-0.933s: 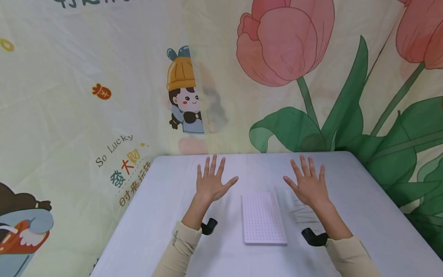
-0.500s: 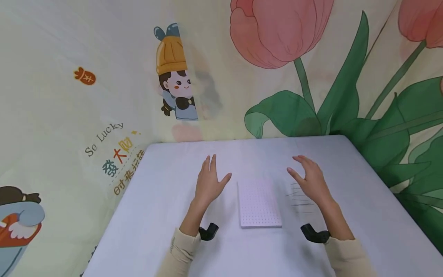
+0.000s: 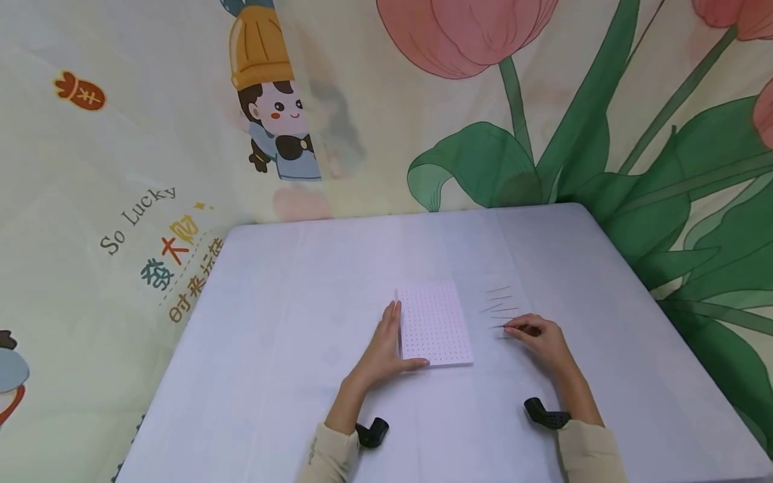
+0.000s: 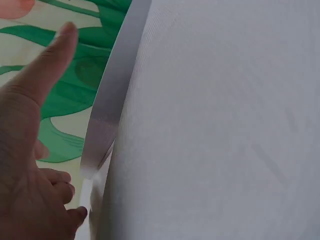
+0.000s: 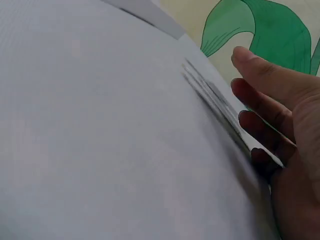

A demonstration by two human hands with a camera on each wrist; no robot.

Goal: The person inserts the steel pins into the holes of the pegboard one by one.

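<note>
A white board with rows of small holes (image 3: pixel 435 325) lies flat on the table. My left hand (image 3: pixel 380 352) rests along it, straight fingers at its left side and thumb at its front edge. In the left wrist view the board's side (image 4: pixel 112 100) shows beside the left thumb (image 4: pixel 50 60). To the right of the board lie several thin needle-like rods (image 3: pixel 501 308). My right hand (image 3: pixel 540 339) is bent over the nearer rods. In the right wrist view, a gap separates thumb and forefinger, and rods (image 5: pixel 215 100) lie beyond the bent fingers (image 5: pixel 260 100).
The table (image 3: pixel 302 295) has a white cover. Behind it hangs a printed cloth (image 3: pixel 362 121) with tulips and a cartoon figure. A black wrist-worn device (image 3: pixel 372 433) sits on the left wrist, another such device (image 3: pixel 546 412) on the right.
Both hands have come down from raised, spread poses: the left onto the board's edge, the right to the rods, its fingers now bent. The head view has tilted downward.
</note>
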